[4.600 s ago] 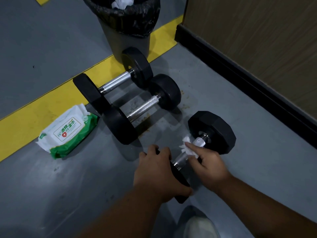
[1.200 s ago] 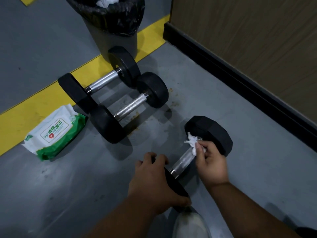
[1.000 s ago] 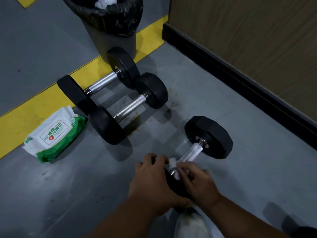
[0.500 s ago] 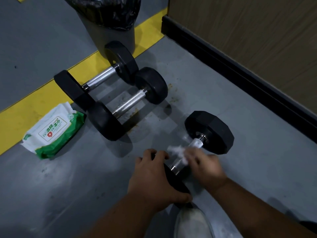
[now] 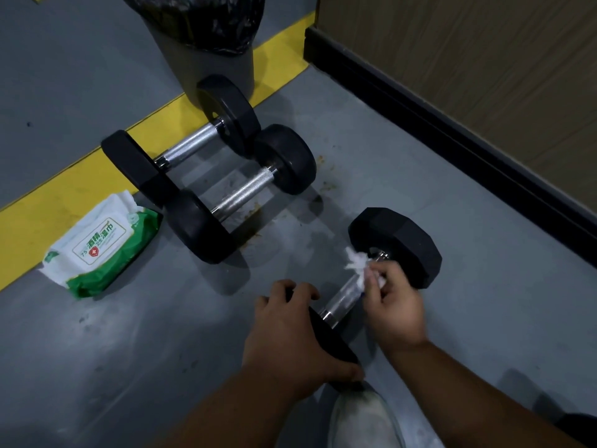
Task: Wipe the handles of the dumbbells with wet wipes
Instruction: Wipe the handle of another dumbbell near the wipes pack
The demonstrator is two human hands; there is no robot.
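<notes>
Whereas half a second ago the right hand (image 5: pixel 392 305) sat at mid-handle with the wet wipe (image 5: pixel 357 262) blurred, it now lies at the far end of the handle (image 5: pixel 345 292), fingers curled round the bunched white wipe and pressing it against the chrome just beside the far hexagonal head (image 5: pixel 400 240). Compared with the frame a second back, when that hand was down by the near head, it has travelled the full length of the bar. Left hand (image 5: pixel 290 337): unchanged, fingers and thumb curled over the near head (image 5: pixel 329 341) of the same dumbbell, gripping it against the grey floor (image 5: pixel 161 367). Two further dumbbells, far left of the worked one, side by side and touching: nearer dumbbell (image 5: pixel 242 192) with round heads; farther dumbbell (image 5: pixel 190 147) lying partly on the yellow floor line (image 5: pixel 48 205), its far head against the bin. Dark bin (image 5: pixel 210 59), far centre, lined with a black bag (image 5: pixel 219 21); its contents are out of frame now, where white wipes showed in it earlier. Wipes pack (image 5: pixel 100 244), green and white, flat on the floor at left, near the yellow line; whether its flap is open cannot be told. Pale shoe toe (image 5: pixel 365 418) at the near edge, touching the gripped head. Wood-panelled wall with black skirting (image 5: pixel 452 124), right.
</notes>
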